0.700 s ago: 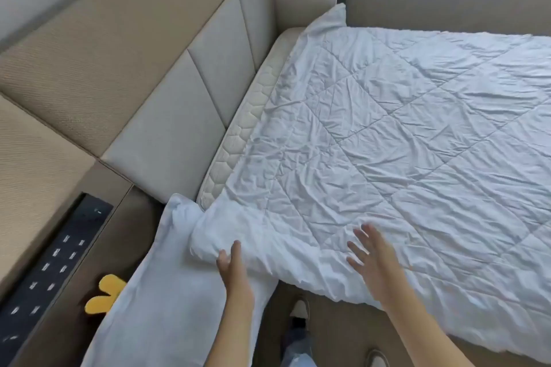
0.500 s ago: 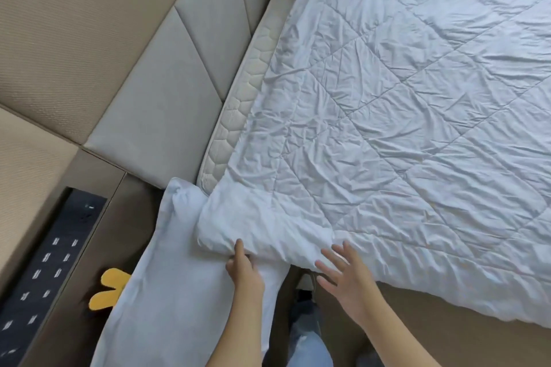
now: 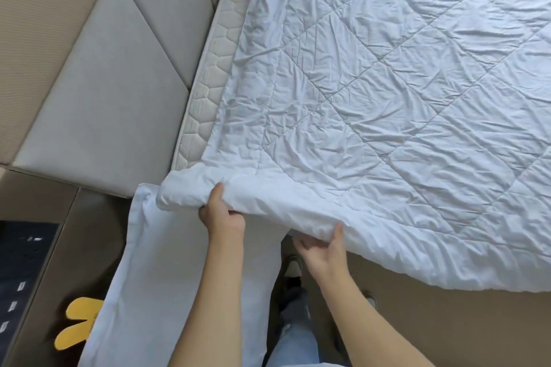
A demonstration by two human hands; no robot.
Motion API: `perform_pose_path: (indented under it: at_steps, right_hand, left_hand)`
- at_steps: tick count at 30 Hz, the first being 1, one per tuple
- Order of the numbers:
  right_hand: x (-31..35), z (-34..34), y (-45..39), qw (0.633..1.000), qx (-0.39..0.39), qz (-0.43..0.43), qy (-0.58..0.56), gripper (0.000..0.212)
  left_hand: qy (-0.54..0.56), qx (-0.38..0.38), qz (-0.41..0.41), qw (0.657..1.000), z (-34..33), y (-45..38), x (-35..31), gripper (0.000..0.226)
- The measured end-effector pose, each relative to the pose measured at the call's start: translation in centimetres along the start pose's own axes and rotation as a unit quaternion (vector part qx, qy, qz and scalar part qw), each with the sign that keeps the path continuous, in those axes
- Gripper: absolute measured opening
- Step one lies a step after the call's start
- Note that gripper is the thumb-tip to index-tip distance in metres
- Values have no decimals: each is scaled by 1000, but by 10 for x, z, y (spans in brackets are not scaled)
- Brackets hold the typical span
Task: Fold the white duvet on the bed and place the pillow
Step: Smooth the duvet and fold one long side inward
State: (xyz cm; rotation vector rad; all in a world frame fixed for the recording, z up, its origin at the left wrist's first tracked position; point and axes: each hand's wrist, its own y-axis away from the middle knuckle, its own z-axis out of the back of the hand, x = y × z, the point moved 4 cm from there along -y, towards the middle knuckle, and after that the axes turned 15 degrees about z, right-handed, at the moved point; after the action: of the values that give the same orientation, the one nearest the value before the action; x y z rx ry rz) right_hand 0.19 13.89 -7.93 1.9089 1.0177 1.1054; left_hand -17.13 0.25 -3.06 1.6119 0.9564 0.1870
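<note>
The white quilted duvet (image 3: pixel 372 92) lies spread over the bed, its near edge hanging past the bed's side. My left hand (image 3: pixel 222 216) grips the duvet's near left corner, thumb on top and fingers under the rolled edge. My right hand (image 3: pixel 322 247) pinches the same near edge a little to the right, fingers tucked beneath the fabric. A white pillow (image 3: pixel 167 277) lies below the corner, on the bedside ledge, partly covered by my left forearm.
A padded beige headboard (image 3: pixel 119 92) runs along the left, with a strip of bare mattress (image 3: pixel 208 80) beside it. A dark panel (image 3: pixel 21 277) and a yellow object (image 3: pixel 77 325) sit at lower left. My feet (image 3: pixel 293 268) stand on the floor by the bed frame.
Both hands went from resting open near the duvet's edge to gripping it. The right hand slid down and under the edge, and the camera tilted closer over the corner.
</note>
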Motion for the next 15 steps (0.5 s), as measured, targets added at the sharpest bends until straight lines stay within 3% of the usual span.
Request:
perform_pose_path:
  at_steps: [5, 10, 12, 15]
  right_hand:
    - [92, -12, -35, 985, -57, 154, -56, 57]
    - [167, 0, -88, 967, -143, 204, -48, 62]
    - [191, -19, -90, 965, -133, 224, -15, 71]
    - [218, -82, -66, 951, -112, 286, 33, 45]
  left_hand:
    - [7, 1, -37, 999, -9, -2, -27, 41]
    - [32, -11, -58, 998, -22, -13, -29, 50]
    - [28, -20, -73, 997, -35, -17, -31, 55]
    - [3, -30, -94, 995, -68, -20, -38, 56]
